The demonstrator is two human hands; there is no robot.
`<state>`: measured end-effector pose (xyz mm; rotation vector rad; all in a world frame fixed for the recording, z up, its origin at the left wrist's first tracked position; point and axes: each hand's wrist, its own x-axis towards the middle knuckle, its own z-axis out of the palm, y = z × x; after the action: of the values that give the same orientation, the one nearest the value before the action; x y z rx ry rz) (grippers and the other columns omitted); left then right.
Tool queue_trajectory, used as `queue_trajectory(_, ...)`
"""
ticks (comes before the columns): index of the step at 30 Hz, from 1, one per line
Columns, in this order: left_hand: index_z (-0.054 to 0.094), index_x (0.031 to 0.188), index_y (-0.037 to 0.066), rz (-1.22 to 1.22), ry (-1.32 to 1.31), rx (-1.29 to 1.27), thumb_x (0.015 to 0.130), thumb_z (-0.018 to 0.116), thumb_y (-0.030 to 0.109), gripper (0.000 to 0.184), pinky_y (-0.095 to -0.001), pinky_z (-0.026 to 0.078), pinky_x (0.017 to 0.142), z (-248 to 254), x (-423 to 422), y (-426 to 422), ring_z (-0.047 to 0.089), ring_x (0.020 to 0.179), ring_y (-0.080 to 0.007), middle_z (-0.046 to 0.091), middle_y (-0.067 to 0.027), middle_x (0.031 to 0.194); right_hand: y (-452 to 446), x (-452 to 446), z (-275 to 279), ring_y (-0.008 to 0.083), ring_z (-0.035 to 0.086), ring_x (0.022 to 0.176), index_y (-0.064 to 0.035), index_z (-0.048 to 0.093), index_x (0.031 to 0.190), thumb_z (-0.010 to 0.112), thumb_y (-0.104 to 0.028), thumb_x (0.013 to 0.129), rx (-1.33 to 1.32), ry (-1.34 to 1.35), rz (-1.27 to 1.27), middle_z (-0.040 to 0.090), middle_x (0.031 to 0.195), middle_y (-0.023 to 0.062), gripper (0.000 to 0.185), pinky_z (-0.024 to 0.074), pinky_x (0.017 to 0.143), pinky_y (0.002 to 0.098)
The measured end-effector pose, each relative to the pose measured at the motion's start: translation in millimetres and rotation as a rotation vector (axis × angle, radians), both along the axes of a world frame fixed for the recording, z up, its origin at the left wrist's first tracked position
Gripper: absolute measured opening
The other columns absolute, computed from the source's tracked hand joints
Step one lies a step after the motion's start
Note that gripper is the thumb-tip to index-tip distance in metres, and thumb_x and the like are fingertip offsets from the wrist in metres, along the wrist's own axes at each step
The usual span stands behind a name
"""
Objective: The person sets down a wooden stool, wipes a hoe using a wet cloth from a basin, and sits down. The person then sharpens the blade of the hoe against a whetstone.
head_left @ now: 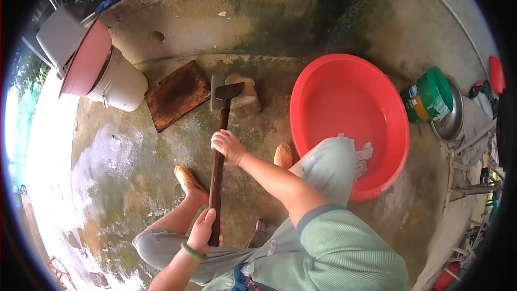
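Observation:
An axe [216,178] with a dark metal head and long brown wooden handle is held upright in view, in front of my body. My right hand [228,147] is closed around the upper handle, below the head. Near the handle's lower end, my left hand [202,231] is wrapped round it, a green bangle on the wrist. Beyond the axe head lie a pale stone block [246,99] and a narrow grey block [217,83], both partly covered by the head. A worn, dark-stained wooden board [177,95] rests on the floor to their left.
A large red basin [350,67] with a pale cloth at its edge stands by my right knee. Farther right are a green bucket [425,97] and a metal bowl [455,113]. A white bucket [123,83] stands at left. The concrete floor [129,183] looks wet.

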<state>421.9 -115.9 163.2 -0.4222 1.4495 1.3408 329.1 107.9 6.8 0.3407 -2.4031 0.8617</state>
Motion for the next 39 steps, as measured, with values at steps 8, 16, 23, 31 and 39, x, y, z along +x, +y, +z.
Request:
queue_trajectory(8,0.039,0.101,0.008,-0.070,-0.072,0.015,0.094,0.039,0.032,0.024,-0.0317,0.044,0.037,23,32,-42,0.050,0.045,-0.0170,0.049,-0.0064,0.068,-42,47,15,0.0223,0.050,0.099,-0.0133,0.047,0.079,0.062,-0.019,0.064,-0.195,-0.041,-0.043,0.051,0.086,0.0043,0.023,0.0316,0.095,0.0404)
queue_trajectory(16,0.039,0.103,0.009,-0.056,0.054,0.139,0.094,0.037,0.035,0.027,-0.0331,0.044,0.039,4,-19,19,0.050,0.046,-0.0181,0.050,-0.0074,0.068,26,-17,9,0.0242,0.051,0.093,-0.0125,0.045,0.076,0.064,-0.020,0.061,0.042,-0.017,0.037,0.050,0.081,0.0045,0.025,0.0355,0.087,0.0388)
queue_trajectory(23,0.039,0.109,0.008,-0.145,0.009,-0.004,0.094,0.039,0.032,0.029,-0.0325,0.044,0.035,14,17,-41,0.052,0.041,-0.0196,0.051,-0.0085,0.066,-30,29,8,0.0209,0.051,0.100,-0.0147,0.047,0.079,0.065,-0.020,0.060,-0.121,-0.007,-0.089,0.053,0.089,0.0030,0.027,0.0327,0.092,0.0399)
queue_trajectory(31,0.038,0.114,0.005,-0.104,0.082,0.031,0.093,0.040,0.030,0.032,-0.0303,0.043,0.034,30,3,-7,0.049,0.039,-0.0174,0.051,-0.0071,0.065,-8,17,16,0.0219,0.051,0.099,-0.0141,0.046,0.079,0.064,-0.018,0.062,-0.058,-0.011,-0.082,0.051,0.086,0.0031,0.025,0.0327,0.093,0.0400)
queue_trajectory(39,0.043,0.099,0.005,-0.032,0.110,0.035,0.092,0.044,0.028,0.024,-0.0288,0.041,0.035,18,-6,19,0.048,0.041,-0.0146,0.049,-0.0054,0.065,16,-4,6,0.0233,0.051,0.096,-0.0131,0.046,0.078,0.064,-0.018,0.061,-0.081,-0.005,-0.065,0.051,0.084,0.0043,0.026,0.0329,0.092,0.0396)
